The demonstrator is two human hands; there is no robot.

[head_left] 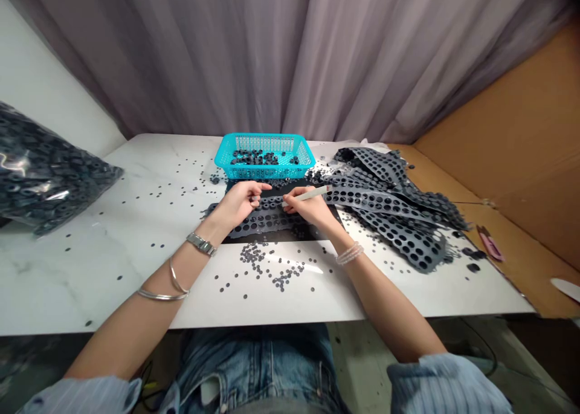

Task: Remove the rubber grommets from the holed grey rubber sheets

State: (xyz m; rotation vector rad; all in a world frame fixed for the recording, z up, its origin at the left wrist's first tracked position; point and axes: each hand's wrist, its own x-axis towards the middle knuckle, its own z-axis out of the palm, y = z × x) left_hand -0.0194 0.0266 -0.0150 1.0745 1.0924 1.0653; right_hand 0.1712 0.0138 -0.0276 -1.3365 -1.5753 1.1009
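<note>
My left hand rests on a dark grey perforated rubber strip and grips it near its upper edge. My right hand holds a slim white stick, its tip pressed against the same strip. The strip lies on a black mat. Small dark rubber discs are scattered over the white table below my hands. A teal plastic basket with dark rubber rings inside stands just beyond my hands.
A heap of punched grey rubber sheets lies to the right. A clear bag of dark rings sits at the table's left. A pink utility knife lies on cardboard at the right. A grey curtain hangs behind.
</note>
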